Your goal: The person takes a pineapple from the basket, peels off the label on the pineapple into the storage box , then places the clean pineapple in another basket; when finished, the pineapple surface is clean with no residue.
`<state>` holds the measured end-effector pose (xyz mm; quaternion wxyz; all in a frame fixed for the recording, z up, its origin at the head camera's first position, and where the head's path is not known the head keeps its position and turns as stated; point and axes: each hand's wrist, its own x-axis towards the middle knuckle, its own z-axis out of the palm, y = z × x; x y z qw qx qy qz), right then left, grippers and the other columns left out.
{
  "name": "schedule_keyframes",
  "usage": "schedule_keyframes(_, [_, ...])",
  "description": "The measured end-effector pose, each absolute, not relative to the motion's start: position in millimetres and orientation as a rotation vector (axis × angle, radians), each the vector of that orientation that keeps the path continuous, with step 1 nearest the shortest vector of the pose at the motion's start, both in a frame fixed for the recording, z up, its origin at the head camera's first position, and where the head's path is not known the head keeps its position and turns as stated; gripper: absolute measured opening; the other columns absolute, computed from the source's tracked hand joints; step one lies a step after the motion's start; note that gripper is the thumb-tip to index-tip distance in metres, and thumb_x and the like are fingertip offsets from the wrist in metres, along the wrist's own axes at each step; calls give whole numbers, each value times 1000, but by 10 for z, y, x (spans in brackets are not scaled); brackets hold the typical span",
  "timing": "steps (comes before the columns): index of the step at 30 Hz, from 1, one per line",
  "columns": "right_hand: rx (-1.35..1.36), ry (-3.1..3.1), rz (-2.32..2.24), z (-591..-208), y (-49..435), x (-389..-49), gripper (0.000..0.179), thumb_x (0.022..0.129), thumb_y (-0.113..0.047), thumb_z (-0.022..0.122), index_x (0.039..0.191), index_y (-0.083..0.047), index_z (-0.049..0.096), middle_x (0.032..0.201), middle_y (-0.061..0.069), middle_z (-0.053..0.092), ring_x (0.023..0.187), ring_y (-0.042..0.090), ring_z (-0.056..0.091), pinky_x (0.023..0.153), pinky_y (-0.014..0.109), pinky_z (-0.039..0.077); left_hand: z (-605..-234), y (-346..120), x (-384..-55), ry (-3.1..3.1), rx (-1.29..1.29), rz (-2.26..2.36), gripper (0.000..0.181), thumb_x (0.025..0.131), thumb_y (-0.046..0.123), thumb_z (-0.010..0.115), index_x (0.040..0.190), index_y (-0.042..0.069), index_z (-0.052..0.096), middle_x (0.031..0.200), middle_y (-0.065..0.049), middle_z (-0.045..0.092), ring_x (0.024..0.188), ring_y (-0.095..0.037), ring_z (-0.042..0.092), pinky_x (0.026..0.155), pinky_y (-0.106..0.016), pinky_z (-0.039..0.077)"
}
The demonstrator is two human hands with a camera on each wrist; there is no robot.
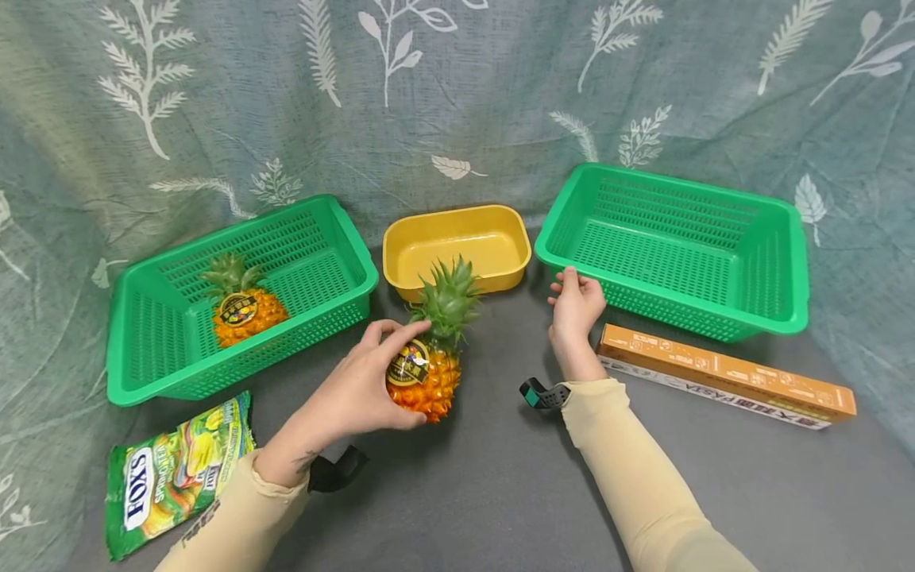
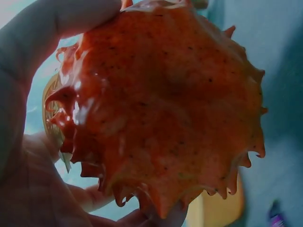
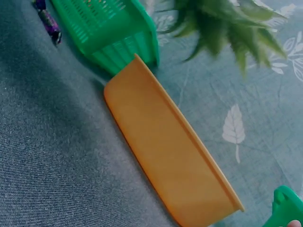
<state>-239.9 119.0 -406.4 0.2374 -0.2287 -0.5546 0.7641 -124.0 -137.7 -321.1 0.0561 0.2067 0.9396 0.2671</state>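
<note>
My left hand (image 1: pixel 357 381) grips a small orange pineapple (image 1: pixel 442 385) with a green crown and a black-and-gold label, thumb and fingers round its body. In the left wrist view its spiky orange base fills the picture, apparently raised off the table. The pineapple's leaves (image 3: pixel 218 28) hang blurred at the top of the right wrist view. My right hand (image 1: pixel 575 310) is by the front rim of the right green basket (image 1: pixel 658 246), fingers loosely bent and nothing seen in them. Whether it touches the rim I cannot tell. A second pineapple (image 1: pixel 250 314) lies in the left green basket (image 1: pixel 179 377).
A yellow tub (image 1: pixel 453 218) stands between the baskets, behind the held pineapple. Right of my right hand lies a long orange pasta box (image 1: pixel 722 373). At the front left is a green Fox's candy bag (image 1: pixel 179 473). A small purple-wrapped item (image 3: pixel 49 23) shows near the left basket.
</note>
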Motion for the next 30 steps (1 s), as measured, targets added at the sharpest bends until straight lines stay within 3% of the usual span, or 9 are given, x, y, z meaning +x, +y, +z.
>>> schedule_keyframes(10, [-648,-1541,2141,-4010,1200,-2402,12,96,-20,49,88,-12,52,80,-1,55,64,9,54,51,20,46,-3524,-1345,-1147,2764,775,675,102,52,26,87,141,30,36,128,-6,37,107,-25,45,74,-36,46])
schedule_keyframes(20, [-665,-1589,2214,-3991,1213,-2386,13,96,-21,49,90,-11,51,78,-1,55,62,8,54,50,20,45,-3548,-1310,-1257,2675,804,645,101,54,22,86,141,29,36,130,-8,36,109,-27,44,80,-38,45])
schedule_keyframes(26, [-539,-1876,2322,-3964,1228,-2364,19,94,-16,51,102,0,57,75,-2,56,61,8,54,50,18,44,-3519,-1290,-1318,2593,810,613,103,55,18,85,143,31,33,132,-6,36,111,-26,42,82,-38,44])
schedule_keyframes(30, [-349,-1970,2326,-3889,1224,-2340,10,92,-11,54,96,-3,58,74,-3,59,61,7,55,52,19,46,-3503,-1287,-1344,2566,839,598,103,56,19,85,143,31,32,132,-6,36,109,-26,43,83,-38,44])
